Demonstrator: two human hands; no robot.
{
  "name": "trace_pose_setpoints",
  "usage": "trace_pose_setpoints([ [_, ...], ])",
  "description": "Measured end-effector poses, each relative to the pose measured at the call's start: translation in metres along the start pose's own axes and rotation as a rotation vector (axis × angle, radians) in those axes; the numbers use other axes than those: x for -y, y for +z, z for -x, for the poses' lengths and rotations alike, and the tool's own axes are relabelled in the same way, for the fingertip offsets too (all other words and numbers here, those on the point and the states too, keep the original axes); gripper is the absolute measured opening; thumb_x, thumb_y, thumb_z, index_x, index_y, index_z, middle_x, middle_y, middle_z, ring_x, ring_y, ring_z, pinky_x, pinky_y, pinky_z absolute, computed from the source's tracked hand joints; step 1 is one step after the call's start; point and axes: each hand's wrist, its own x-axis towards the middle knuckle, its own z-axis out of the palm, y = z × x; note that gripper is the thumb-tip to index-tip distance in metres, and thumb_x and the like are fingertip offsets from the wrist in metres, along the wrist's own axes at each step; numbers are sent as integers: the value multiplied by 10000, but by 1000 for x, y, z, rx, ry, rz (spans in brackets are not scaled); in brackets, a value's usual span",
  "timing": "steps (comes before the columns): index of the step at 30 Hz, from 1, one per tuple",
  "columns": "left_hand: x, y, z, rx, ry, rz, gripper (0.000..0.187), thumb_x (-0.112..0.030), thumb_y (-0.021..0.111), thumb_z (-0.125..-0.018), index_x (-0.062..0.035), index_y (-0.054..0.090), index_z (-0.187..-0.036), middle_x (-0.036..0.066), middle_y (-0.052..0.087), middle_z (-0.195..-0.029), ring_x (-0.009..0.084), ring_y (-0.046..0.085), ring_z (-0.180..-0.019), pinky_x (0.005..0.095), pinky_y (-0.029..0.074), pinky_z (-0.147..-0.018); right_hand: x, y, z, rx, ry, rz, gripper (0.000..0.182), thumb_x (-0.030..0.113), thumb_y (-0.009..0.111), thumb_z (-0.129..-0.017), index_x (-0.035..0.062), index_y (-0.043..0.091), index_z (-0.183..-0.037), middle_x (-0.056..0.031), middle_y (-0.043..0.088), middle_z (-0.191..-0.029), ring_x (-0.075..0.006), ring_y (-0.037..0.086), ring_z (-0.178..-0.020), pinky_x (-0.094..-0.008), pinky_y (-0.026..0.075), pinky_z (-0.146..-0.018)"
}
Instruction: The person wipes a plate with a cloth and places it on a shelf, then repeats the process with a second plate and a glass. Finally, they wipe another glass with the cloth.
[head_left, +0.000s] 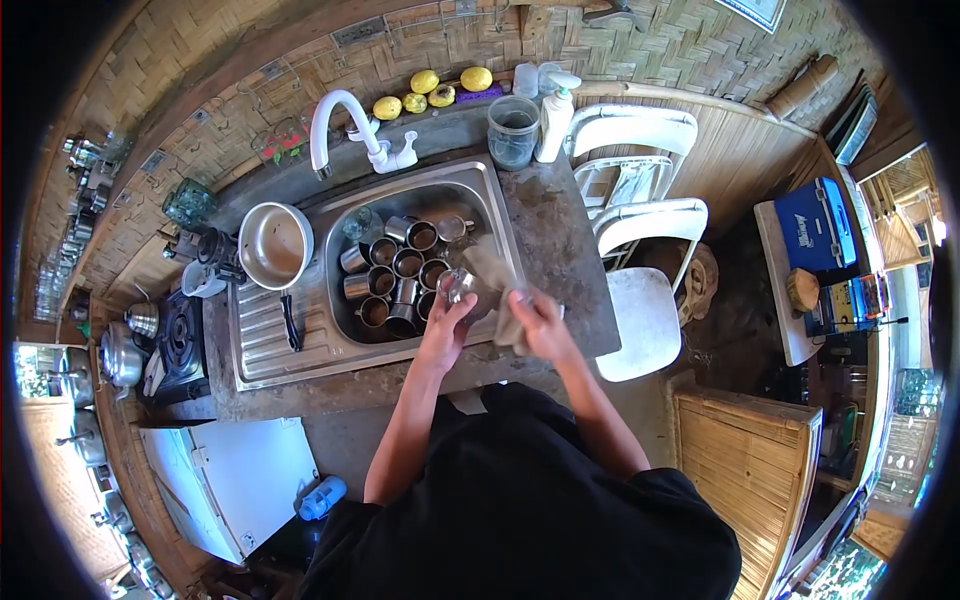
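Over the right front part of the steel sink (499, 222), my left hand (444, 330) grips a shiny metal cup (457, 285). Just to its right, my right hand (540, 325) has its fingers closed on a grey-brown cloth (510, 325), which is blurred by motion and hangs beside the cup. Several metal mugs (407, 263) stand or lie close together in the basin, with a clear glass (362, 225) at their back left.
A white faucet (345, 105) rises behind the basin. On the left drainboard sits a metal pan (275, 245) with a black handle. A grey plastic container (513, 135) and a pump bottle (555, 125) stand at the back right, near white folding chairs (640, 320).
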Motion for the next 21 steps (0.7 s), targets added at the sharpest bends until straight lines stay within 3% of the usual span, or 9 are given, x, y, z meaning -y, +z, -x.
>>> trace_pose_setpoints([
  [3,-14,9,0,-49,94,69,444,-212,698,-980,-82,526,-1369,47,614,-1265,142,597,-1137,336,481,-984,20,25,11,-58,-383,294,441,280,509,-1065,-92,585,-1289,-236,672,-1240,-386,645,-1151,-414,473,-1017],
  [6,-21,9,-3,-199,219,-309,336,-279,712,-980,-56,631,-1218,41,673,-1093,103,623,-998,270,493,-889,29,32,13,71,-549,433,448,260,478,-1064,-107,557,-1309,-303,595,-1327,-465,547,-1268,-498,390,-1115],
  [7,-35,28,4,-270,227,-387,302,-302,758,-944,-41,690,-1081,22,692,-942,81,621,-893,243,489,-825,32,35,14,128,-571,413,458,262,486,-1060,-115,549,-1312,-312,591,-1326,-468,524,-1295,-566,335,-1143],
  [10,-46,38,9,-232,244,-543,321,-309,780,-918,-23,697,-1038,29,704,-917,91,632,-844,253,504,-774,36,38,15,182,-528,425,456,256,488,-1060,-123,538,-1309,-326,590,-1317,-467,519,-1300,-594,314,-1148],
  [11,-47,39,10,-228,229,-545,300,-277,768,-908,-13,703,-1034,40,704,-931,101,634,-863,268,504,-793,30,38,8,222,-557,426,496,278,558,-1030,-118,511,-1325,-330,616,-1254,-492,548,-1241,-562,387,-1093],
  [14,-63,47,15,-187,260,-801,325,-267,795,-883,-2,698,-1046,60,713,-933,97,641,-864,268,510,-785,61,40,22,263,-392,390,533,291,668,-969,-105,507,-1287,-301,666,-1118,-513,619,-1080,-527,493,-934],
  [15,-66,45,14,-163,235,-807,355,-257,824,-853,0,696,-1061,59,715,-899,96,649,-836,266,516,-761,52,43,17,289,-384,363,523,245,758,-892,-83,517,-1220,-277,679,-978,-515,651,-906,-510,519,-768],
  [18,-74,46,11,-92,207,-934,350,-261,836,-841,0,707,-1035,49,714,-868,93,648,-788,268,519,-730,42,39,14,349,-356,502,412,200,755,-889,-59,586,-1162,-253,696,-930,-471,667,-875,-472,530,-763],
  [21,-75,48,5,-46,145,-1003,409,-355,854,-803,-8,722,-976,84,724,-851,111,653,-779,293,521,-736,51,29,14,494,-162,535,371,128,732,-870,-46,562,-1150,-224,692,-903,-436,691,-830,-473,518,-708],
])
